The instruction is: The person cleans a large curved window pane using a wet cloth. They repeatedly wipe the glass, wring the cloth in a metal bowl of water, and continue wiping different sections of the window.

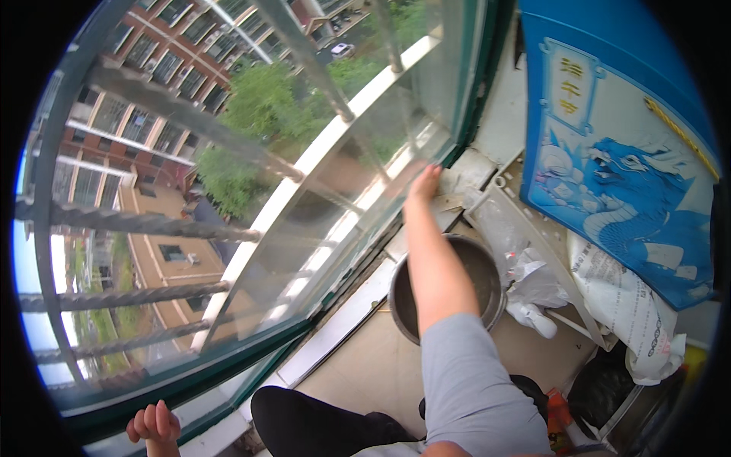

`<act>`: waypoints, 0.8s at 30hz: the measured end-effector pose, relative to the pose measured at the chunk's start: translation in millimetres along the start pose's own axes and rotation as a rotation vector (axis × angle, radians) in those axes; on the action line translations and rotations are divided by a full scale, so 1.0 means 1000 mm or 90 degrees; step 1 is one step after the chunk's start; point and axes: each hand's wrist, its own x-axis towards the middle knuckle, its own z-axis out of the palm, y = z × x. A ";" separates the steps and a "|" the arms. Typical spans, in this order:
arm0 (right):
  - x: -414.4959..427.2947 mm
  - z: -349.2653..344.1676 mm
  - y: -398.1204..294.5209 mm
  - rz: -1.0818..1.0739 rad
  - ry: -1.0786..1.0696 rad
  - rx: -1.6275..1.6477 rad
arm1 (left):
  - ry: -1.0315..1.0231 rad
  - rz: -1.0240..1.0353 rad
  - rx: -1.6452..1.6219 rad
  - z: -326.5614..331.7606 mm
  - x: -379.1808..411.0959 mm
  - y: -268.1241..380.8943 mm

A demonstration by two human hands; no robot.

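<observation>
My right hand [424,184] reaches out at the lower far corner of the window glass [342,188], close to the green window frame [457,149]. Its fingers are partly hidden, and whether it holds anything is not visible. Beneath my right forearm a dark round basin [403,297] with some liquid in it stands on the floor. Low at the left, my left hand [154,423] is raised beside the lower green frame [188,385] with its fingers curled. I cannot tell if it grips the frame.
Twisted metal bars [154,220] run outside the glass, high above trees and buildings. A blue gift box with a dragon picture [628,188] stands at right. Below it lie a white printed sack [622,297], a pale rack [548,257] and crumpled plastic bags [537,280].
</observation>
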 end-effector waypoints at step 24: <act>-0.281 -0.058 0.133 0.081 -0.174 0.058 | 0.200 -0.050 -0.017 0.022 0.016 0.006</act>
